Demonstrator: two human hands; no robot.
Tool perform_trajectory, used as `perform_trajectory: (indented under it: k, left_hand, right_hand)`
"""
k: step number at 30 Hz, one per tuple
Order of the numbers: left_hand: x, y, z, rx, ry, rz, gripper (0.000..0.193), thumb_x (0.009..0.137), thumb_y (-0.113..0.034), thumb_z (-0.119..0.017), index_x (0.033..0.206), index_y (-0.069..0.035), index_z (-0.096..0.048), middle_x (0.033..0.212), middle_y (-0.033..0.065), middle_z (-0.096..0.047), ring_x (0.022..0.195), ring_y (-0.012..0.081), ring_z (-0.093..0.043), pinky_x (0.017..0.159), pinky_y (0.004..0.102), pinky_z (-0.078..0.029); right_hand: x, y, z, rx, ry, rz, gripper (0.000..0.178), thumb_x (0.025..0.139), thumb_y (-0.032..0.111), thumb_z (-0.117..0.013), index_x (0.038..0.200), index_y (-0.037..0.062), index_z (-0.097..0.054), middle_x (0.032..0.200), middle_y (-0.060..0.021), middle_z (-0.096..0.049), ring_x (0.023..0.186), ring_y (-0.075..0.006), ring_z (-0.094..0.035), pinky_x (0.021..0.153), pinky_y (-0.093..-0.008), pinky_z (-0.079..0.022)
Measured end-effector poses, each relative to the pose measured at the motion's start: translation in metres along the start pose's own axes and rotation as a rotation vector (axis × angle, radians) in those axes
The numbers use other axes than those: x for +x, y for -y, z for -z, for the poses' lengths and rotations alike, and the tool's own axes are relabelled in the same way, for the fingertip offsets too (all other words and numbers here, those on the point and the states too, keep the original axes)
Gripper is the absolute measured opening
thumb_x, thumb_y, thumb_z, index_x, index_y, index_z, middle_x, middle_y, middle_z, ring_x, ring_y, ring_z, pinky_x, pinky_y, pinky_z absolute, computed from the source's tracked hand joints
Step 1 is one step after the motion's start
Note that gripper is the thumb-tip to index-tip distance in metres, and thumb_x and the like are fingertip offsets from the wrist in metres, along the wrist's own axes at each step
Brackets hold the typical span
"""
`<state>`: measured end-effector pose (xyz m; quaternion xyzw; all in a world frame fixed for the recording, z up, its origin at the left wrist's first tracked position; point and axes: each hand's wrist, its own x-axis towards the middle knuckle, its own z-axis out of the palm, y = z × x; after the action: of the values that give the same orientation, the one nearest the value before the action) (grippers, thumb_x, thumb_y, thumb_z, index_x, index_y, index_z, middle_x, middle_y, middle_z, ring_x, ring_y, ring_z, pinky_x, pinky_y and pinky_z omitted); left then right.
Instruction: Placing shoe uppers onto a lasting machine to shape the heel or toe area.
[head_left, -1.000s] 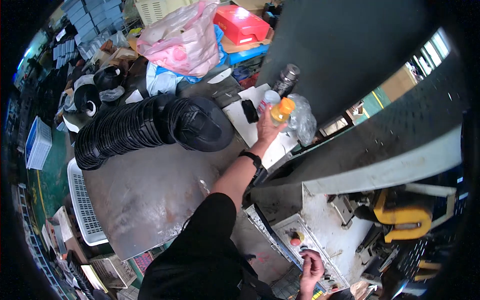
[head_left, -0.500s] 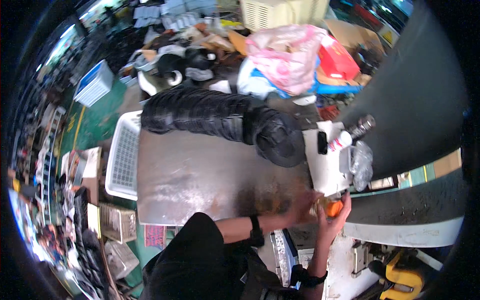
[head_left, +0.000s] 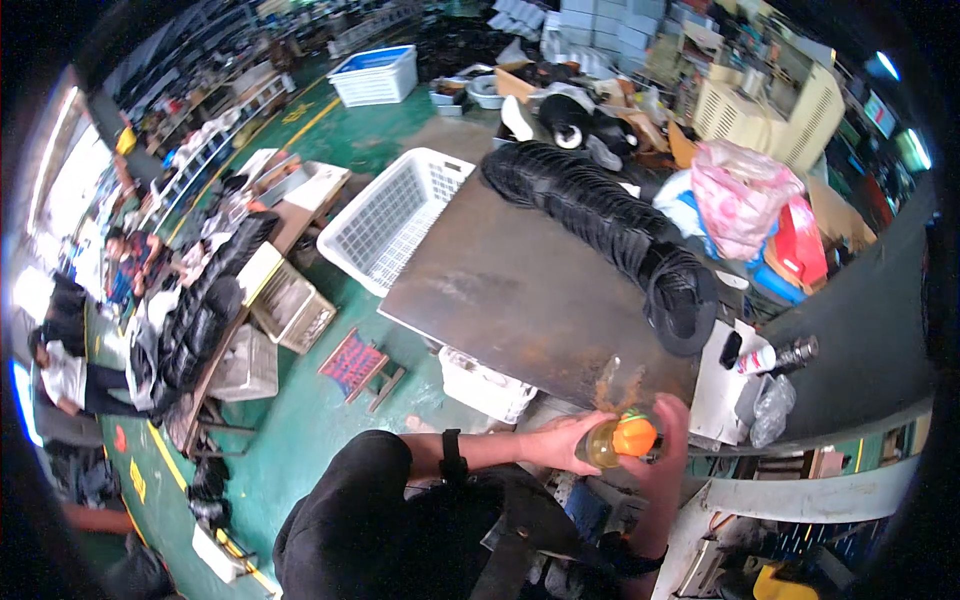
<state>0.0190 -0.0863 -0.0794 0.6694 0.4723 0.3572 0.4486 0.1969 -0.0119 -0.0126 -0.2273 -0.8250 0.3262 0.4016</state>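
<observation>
A small bottle (head_left: 598, 446) of yellowish liquid with an orange cap (head_left: 634, 436) is in front of me, at the near right corner of the metal-topped table. My left hand (head_left: 562, 443) is wrapped round the bottle's body from the left. On the other side my right hand (head_left: 664, 455) curls about the cap end, its thumb below the cap and its fingers beyond it. Part of the bottle is hidden by the hands. Along the table's far right side lies a long stack of nested black, hat-like pieces (head_left: 600, 205).
The tabletop (head_left: 520, 280) is dark, worn metal. A white plastic basket (head_left: 345, 235) adjoins its left end. To the right, a white board (head_left: 715, 385) bears a white-and-red bottle (head_left: 756, 360) and a clear plastic bag (head_left: 773, 405). A low stool (head_left: 353, 365) stands on the green floor.
My view has swung left, showing more floor and another person at the left. The bottle has come nearer to me, and the left hand now grips its body more visibly.
</observation>
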Motion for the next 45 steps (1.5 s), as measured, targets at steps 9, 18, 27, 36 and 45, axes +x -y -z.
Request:
perform_trajectory:
  k: [9, 18, 27, 36, 45]
  left_hand:
    - [-0.043, -0.005, 0.029, 0.155, -0.368, -0.078, 0.082, 0.065, -0.034, -0.077, 0.128, -0.004, -0.034, 0.118, 0.0200, -0.049, 0.109, 0.0353, -0.051, 0.090, 0.0402, -0.044]
    - [-0.070, 0.005, 0.070, 0.191, -0.528, -0.081, 0.076, 0.066, -0.030, -0.076, 0.125, -0.003, -0.036, 0.114, 0.0195, -0.051, 0.106, 0.0356, -0.052, 0.089, 0.0407, -0.044]
    - [-0.104, -0.014, 0.110, 0.128, -0.458, -0.056, 0.082, 0.063, -0.027, -0.077, 0.128, -0.005, -0.033, 0.116, 0.0188, -0.051, 0.108, 0.0341, -0.052, 0.090, 0.0409, -0.043]
    - [-0.120, -0.014, 0.120, 0.208, -0.574, -0.006, 0.076, 0.064, -0.029, -0.076, 0.124, -0.005, -0.035, 0.113, 0.0190, -0.053, 0.107, 0.0344, -0.052, 0.089, 0.0406, -0.043]
    - [-0.120, -0.024, 0.115, 0.118, -0.377, 0.042, 0.083, 0.064, -0.032, -0.077, 0.128, -0.005, -0.031, 0.115, 0.0201, -0.053, 0.108, 0.0358, -0.052, 0.089, 0.0423, -0.044]
  right_hand:
    - [0.012, 0.019, -0.030, 0.195, 0.126, -0.126, 0.038, 0.072, -0.001, -0.058, 0.110, -0.0027, -0.055, 0.104, -0.0138, -0.059, 0.098, -0.0239, -0.057, 0.090, -0.0348, -0.044]
    - [0.066, 0.053, -0.104, 0.293, 0.128, -0.177, 0.073, 0.058, 0.002, -0.071, 0.125, -0.0006, -0.042, 0.104, -0.0132, -0.058, 0.100, -0.0243, -0.055, 0.092, -0.0359, -0.041]
    - [0.115, 0.045, -0.111, 0.415, 0.298, 0.143, 0.078, 0.060, 0.014, -0.076, 0.127, -0.0027, -0.040, 0.105, -0.0137, -0.057, 0.101, -0.0245, -0.055, 0.092, -0.0345, -0.041]
    - [0.100, 0.079, -0.127, 0.683, 0.428, -0.042, 0.084, 0.053, 0.014, -0.084, 0.124, -0.0033, -0.043, 0.115, -0.0156, -0.054, 0.111, -0.0268, -0.051, 0.096, -0.0378, -0.039]
    - [0.112, 0.072, -0.129, 0.873, 0.195, 0.048, 0.076, 0.070, 0.026, -0.073, 0.130, 0.0012, -0.035, 0.095, -0.0088, -0.054, 0.091, -0.0227, -0.055, 0.092, -0.0432, -0.040]
